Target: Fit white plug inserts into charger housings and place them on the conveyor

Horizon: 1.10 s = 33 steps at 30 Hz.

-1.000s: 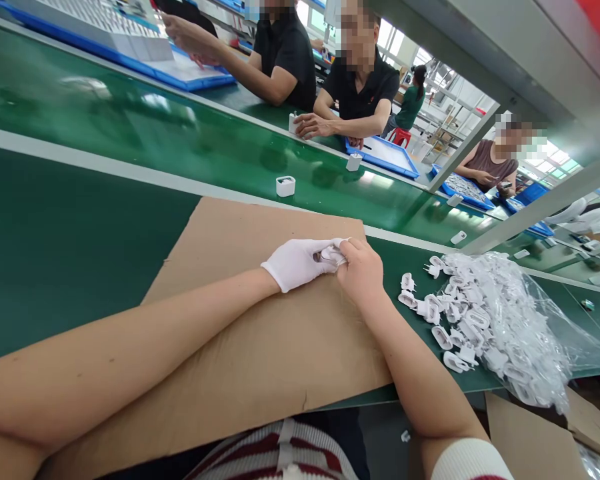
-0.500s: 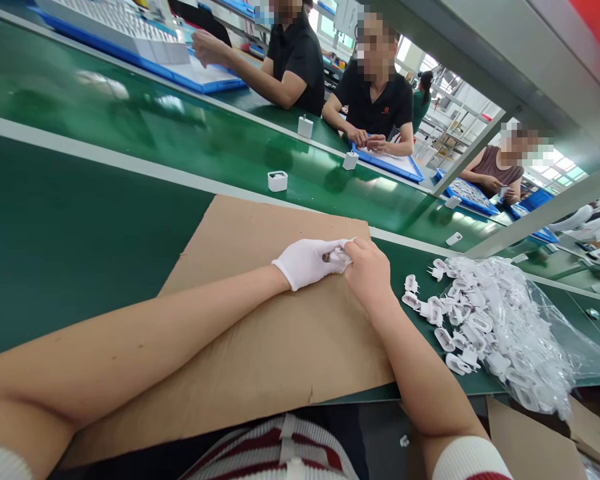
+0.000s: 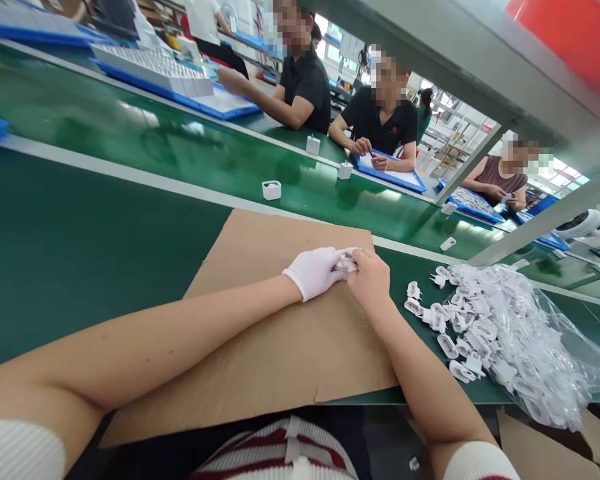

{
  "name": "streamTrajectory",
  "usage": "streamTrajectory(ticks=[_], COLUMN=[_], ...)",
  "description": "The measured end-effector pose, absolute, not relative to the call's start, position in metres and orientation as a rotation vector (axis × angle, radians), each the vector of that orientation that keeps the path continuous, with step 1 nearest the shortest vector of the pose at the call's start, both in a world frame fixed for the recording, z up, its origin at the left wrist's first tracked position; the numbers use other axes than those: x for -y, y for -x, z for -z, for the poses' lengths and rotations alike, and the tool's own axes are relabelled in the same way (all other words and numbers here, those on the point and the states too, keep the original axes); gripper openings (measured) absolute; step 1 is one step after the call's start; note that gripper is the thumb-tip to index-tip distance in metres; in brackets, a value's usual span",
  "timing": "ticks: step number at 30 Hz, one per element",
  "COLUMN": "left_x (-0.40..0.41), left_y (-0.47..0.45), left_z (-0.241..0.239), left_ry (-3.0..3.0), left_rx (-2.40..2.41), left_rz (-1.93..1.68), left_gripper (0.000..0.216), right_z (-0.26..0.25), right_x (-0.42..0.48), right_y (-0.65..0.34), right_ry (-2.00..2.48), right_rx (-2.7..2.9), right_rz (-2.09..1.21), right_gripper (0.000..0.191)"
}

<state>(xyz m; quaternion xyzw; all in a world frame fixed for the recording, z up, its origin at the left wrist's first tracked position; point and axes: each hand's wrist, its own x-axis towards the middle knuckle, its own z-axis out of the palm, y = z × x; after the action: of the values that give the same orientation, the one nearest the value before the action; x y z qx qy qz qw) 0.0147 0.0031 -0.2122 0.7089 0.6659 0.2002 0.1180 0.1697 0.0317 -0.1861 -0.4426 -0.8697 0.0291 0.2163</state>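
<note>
My left hand (image 3: 313, 273), in a white glove, is closed around a small white charger part (image 3: 347, 264). From the right, the bare fingers of my right hand (image 3: 373, 279) pinch the same part, so the two hands meet over it. Fingers cover most of the part, and its details are hidden. Beneath both hands lies a flat sheet of brown cardboard (image 3: 260, 360). To the right of my right forearm is a pile of white plug housings (image 3: 480, 327) with pins, partly inside a clear plastic bag (image 3: 555, 333).
Beyond the cardboard runs a glossy green conveyor belt (image 3: 205, 163) carrying several white charger cases (image 3: 271, 191). Co-workers sit across it with blue trays (image 3: 395, 175). A slanted grey post (image 3: 473, 163) and an overhead beam (image 3: 430, 53) stand at the right.
My view has shifted a little, so the scene sits lower and more to the left shows. Both hands stay together on the white part; my left fingers have moved slightly around it.
</note>
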Motion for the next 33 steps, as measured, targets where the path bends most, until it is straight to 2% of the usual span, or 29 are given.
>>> streamTrajectory(ticks=[3, 5, 9, 11, 14, 17, 21, 25, 28, 31, 33], left_x=[-0.018, -0.038, -0.094, -0.118, -0.142, -0.15, -0.138, -0.111, -0.092, -0.083, -0.079], left_y=[-0.008, 0.002, 0.031, 0.046, 0.061, 0.074, 0.112, 0.175, 0.214, 0.232, 0.229], left_z=[0.212, 0.21, 0.202, 0.197, 0.192, 0.188, 0.181, 0.179, 0.184, 0.186, 0.181], left_ry=[-1.995, -1.921, -1.696, -1.611, -1.521, -1.516, -1.601, -1.31, -1.255, -1.296, -1.336], left_rx=[-1.817, -1.809, -2.116, -2.228, -2.315, -2.332, -2.6, -2.941, -2.79, -2.68, -2.702], left_rz=[-0.647, -0.748, -0.886, -0.891, -0.829, -0.713, -0.709, -0.756, -0.625, -0.593, -0.65], left_gripper=[0.03, 0.026, 0.024, 0.029, 0.035, 0.042, 0.077, 0.095, 0.084, 0.066, 0.061], right_z=[0.175, 0.162, 0.135, 0.131, 0.134, 0.142, 0.154, 0.165, 0.172, 0.177, 0.178], right_x=[-0.034, -0.035, -0.038, -0.043, -0.055, -0.066, -0.075, -0.078, -0.076, -0.072, -0.069], right_y=[-0.185, -0.206, -0.253, -0.265, -0.268, -0.27, -0.276, -0.277, -0.273, -0.264, -0.256], right_ry=[1.175, 1.259, 1.847, 2.107, 2.272, 2.206, 2.058, 1.966, 1.867, 1.675, 1.476], right_rx=[2.395, 2.41, 2.549, 2.605, 2.593, 2.548, 2.539, 2.565, 2.478, 2.307, 2.246], right_rz=[-0.306, -0.312, 0.013, 0.017, -0.123, -0.178, -0.155, -0.017, 0.05, -0.176, -0.372], right_gripper=[0.046, 0.053, 0.049, 0.044, 0.027, 0.029, 0.04, 0.031, 0.031, 0.035, 0.03])
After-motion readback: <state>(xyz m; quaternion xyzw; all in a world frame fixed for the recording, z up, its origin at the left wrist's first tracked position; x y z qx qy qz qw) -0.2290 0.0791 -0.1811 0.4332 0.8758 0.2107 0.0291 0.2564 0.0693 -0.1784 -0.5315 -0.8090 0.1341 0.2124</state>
